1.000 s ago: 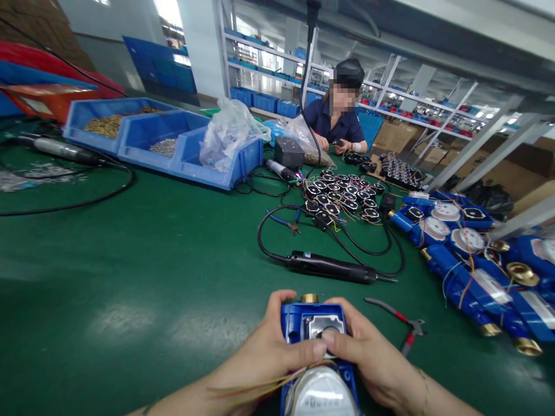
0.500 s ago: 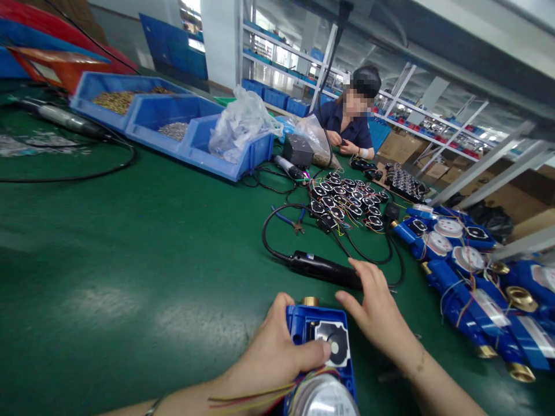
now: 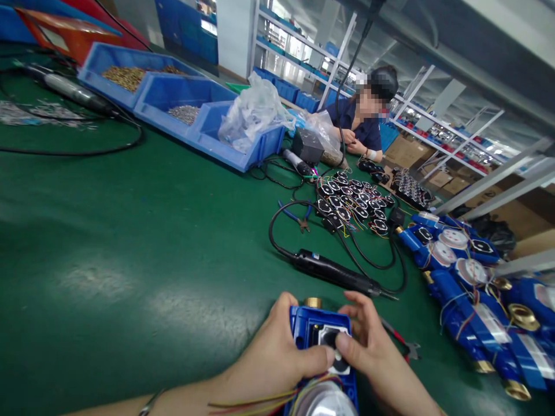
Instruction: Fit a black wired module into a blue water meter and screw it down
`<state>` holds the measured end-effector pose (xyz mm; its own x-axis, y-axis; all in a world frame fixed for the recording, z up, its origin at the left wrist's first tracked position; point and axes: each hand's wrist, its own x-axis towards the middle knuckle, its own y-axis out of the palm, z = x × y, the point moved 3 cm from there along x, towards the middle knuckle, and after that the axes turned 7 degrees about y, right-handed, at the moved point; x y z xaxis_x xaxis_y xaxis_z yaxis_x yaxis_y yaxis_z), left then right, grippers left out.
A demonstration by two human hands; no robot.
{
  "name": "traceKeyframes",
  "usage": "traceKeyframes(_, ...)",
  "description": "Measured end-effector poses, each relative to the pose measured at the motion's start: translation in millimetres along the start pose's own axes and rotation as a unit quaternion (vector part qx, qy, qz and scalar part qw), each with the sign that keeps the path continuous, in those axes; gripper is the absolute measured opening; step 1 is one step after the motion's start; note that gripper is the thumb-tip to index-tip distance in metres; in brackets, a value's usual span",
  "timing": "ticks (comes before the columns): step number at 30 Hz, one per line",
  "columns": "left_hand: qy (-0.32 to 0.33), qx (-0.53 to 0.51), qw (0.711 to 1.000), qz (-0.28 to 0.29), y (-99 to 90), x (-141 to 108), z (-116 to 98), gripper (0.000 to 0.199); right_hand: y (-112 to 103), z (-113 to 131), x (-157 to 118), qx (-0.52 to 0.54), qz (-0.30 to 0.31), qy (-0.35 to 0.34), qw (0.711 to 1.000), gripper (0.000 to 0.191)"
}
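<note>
My left hand [image 3: 284, 352] grips the left side of a blue meter body [image 3: 303, 318], its thumb pressing on the black module [image 3: 340, 363] set inside. My right hand [image 3: 373, 341] is on the right side of the same body, with its thumb on the module and its fingers curled at the edge. A brass fitting [image 3: 313, 302] sticks out at the far end of the body. Colored wires [image 3: 260, 400] run to the left beside a round clear dial [image 3: 325, 400]. Just beyond my hands lies a black electric screwdriver [image 3: 333, 271] with its cable.
Blue bins [image 3: 169, 110] with small screws stand at the back left. Several black modules [image 3: 355, 202] and blue-handled pliers [image 3: 299, 218] lie ahead. Blue meters [image 3: 472, 300] are piled on the right, near red-handled pliers [image 3: 405, 345]. A person [image 3: 359, 121] sits across the table.
My right hand has moved from beside the screwdriver down to the meter body, and its thumb now rests on the module. The view has shifted slightly, and the red-handled pliers now show.
</note>
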<state>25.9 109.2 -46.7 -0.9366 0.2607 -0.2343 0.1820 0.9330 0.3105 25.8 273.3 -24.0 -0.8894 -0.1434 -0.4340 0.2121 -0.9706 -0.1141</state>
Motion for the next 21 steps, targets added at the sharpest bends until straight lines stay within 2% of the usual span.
traceKeyframes(3,0.027,0.053,0.998,0.012,-2.4,1,-5,0.054,15,-4,-4,0.13,0.092,0.055,0.986,0.068)
traceKeyframes(5,0.041,0.131,0.99,0.029,-6.2,-1,-12,0.054,19,2,-4,0.137,0.106,0.046,0.984,0.059)
traceKeyframes(7,0.058,0.242,0.967,0.047,-13.3,-6,-19,0.059,21,7,-3,0.127,0.112,0.031,0.985,0.054)
traceKeyframes(8,0.085,0.307,0.947,0.049,-18.2,-8,-23,0.062,21,9,-3,0.126,0.115,0.025,0.985,0.052)
traceKeyframes(10,0.193,0.429,0.881,0.051,-28.5,-15,-32,0.061,21,10,-4,0.127,0.123,0.017,0.984,0.051)
traceKeyframes(11,0.271,0.476,0.835,0.057,-32.8,-19,-36,0.056,20,10,-5,0.129,0.125,0.014,0.984,0.051)
traceKeyframes(13,0.422,0.539,0.719,0.121,-37.5,-28,-44,0.046,20,8,-5,0.134,0.121,0.002,0.984,0.051)
traceKeyframes(14,0.474,0.562,0.657,0.169,-38.7,-32,-47,0.044,20,8,-5,0.136,0.115,-0.004,0.984,0.052)
traceKeyframes(16,0.528,0.602,0.537,0.267,-38.9,-37,-51,0.041,19,7,-4,0.138,0.104,-0.016,0.985,0.053)
traceKeyframes(17,0.538,0.617,0.49,0.299,-37.8,-38,-53,0.039,19,7,-4,0.138,0.102,-0.02,0.985,0.054)
traceKeyframes(18,0.544,0.627,0.462,0.311,-35.8,-38,-54,0.038,19,7,-3,0.14,0.102,-0.023,0.985,0.054)
traceKeyframes(19,0.552,0.632,0.448,0.308,-32.7,-37,-55,0.037,19,7,-3,0.141,0.101,-0.025,0.984,0.055)
traceKeyframes(21,0.586,0.621,0.446,0.267,-23.7,-34,-53,0.031,18,8,-3,0.143,0.099,-0.027,0.984,0.055)
